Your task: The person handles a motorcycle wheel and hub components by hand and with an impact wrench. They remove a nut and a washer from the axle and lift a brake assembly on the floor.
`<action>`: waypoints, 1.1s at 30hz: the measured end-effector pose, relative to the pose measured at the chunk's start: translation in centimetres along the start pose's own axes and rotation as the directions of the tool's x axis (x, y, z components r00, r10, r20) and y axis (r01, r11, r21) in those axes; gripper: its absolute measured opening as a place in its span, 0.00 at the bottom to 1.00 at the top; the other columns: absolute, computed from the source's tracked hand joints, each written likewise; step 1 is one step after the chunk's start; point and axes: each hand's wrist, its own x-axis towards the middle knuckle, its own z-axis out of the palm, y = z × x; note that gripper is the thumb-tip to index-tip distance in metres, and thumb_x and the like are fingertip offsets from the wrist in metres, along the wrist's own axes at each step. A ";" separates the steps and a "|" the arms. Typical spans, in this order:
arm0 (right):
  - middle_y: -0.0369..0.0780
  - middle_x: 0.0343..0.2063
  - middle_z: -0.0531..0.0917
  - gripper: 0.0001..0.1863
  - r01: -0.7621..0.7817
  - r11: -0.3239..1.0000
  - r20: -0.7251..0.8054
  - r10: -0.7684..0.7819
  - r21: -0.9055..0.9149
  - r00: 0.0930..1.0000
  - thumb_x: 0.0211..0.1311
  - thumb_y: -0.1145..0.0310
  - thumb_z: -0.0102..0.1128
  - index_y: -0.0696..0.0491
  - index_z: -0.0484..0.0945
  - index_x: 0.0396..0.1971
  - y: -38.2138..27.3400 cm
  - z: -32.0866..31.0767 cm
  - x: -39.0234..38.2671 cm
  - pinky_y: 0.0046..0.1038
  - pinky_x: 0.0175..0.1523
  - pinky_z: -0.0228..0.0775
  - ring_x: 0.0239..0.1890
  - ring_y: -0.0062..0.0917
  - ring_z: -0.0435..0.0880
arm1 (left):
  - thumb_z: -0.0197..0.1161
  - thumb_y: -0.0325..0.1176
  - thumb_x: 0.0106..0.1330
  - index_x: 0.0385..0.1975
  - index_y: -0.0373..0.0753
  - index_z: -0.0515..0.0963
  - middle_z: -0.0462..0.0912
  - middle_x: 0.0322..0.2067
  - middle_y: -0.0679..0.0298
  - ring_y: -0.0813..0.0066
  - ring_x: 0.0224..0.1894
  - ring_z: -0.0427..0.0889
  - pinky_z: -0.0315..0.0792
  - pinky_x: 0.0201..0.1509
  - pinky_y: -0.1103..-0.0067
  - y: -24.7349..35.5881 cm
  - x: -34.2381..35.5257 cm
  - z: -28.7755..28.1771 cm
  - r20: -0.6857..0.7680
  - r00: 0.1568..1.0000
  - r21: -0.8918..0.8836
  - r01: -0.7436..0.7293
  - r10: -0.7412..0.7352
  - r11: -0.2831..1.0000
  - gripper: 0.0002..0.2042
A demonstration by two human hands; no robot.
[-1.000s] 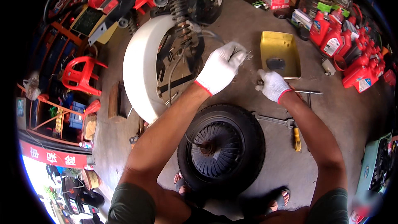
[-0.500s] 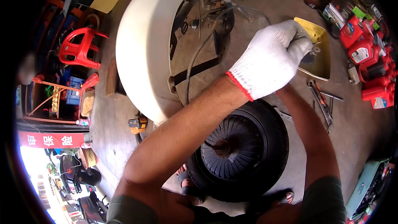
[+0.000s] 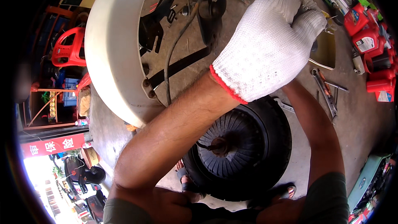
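Note:
My left hand (image 3: 273,45), in a white knit glove with red cuff, is closed on small metal parts (image 3: 330,28) at its fingertips, above the yellow tray (image 3: 327,52). My right hand is hidden behind it; the right forearm (image 3: 313,120) reaches up from the lower right. Below them a black tyre with a finned hub (image 3: 236,149) lies flat between my sandalled feet. To the left stands a curved white fender (image 3: 107,54) with a dark cable (image 3: 170,72) beside it.
Spanners and other tools (image 3: 325,91) lie right of the tyre. Red bottles (image 3: 365,37) crowd the right side, a teal case (image 3: 367,182) the lower right. A red plastic chair (image 3: 68,49) and orange racks (image 3: 49,103) are on the left, scooters (image 3: 85,182) at lower left.
My left hand has moved up and to the right, now covering my right hand, which earlier showed gloved beside the tray. The view has shifted, so the fender appears larger.

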 end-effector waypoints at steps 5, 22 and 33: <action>0.50 0.50 0.84 0.21 0.066 0.997 0.043 -0.065 -0.027 0.997 0.66 0.57 0.59 0.52 0.80 0.54 -2.3 2.1 2.7 0.45 0.57 0.75 0.52 0.46 0.84 | 0.63 0.30 0.69 0.34 0.30 0.81 0.82 0.22 0.46 0.51 0.27 0.85 0.77 0.31 0.67 -0.3 -0.2 0.1 -0.023 0.999 -0.003 0.042 -0.042 0.999 0.08; 0.50 0.61 0.78 0.28 -0.037 0.998 -0.031 0.039 0.042 0.999 0.71 0.52 0.50 0.51 0.74 0.64 2.4 -1.7 0.9 0.41 0.65 0.71 0.62 0.45 0.78 | 0.56 0.33 0.77 0.41 0.29 0.78 0.79 0.23 0.54 0.71 0.27 0.77 0.72 0.34 0.74 2.7 -0.9 0.1 0.106 0.991 0.088 0.073 -0.083 0.993 0.11; 0.50 0.59 0.80 0.26 0.018 0.999 -0.069 -0.014 0.045 0.998 0.71 0.50 0.50 0.50 0.79 0.60 5.9 2.2 2.5 0.40 0.63 0.72 0.59 0.45 0.80 | 0.55 0.33 0.77 0.38 0.28 0.78 0.80 0.25 0.52 0.68 0.28 0.79 0.72 0.35 0.73 3.8 -0.6 0.8 0.092 0.995 0.043 0.031 -0.035 0.999 0.12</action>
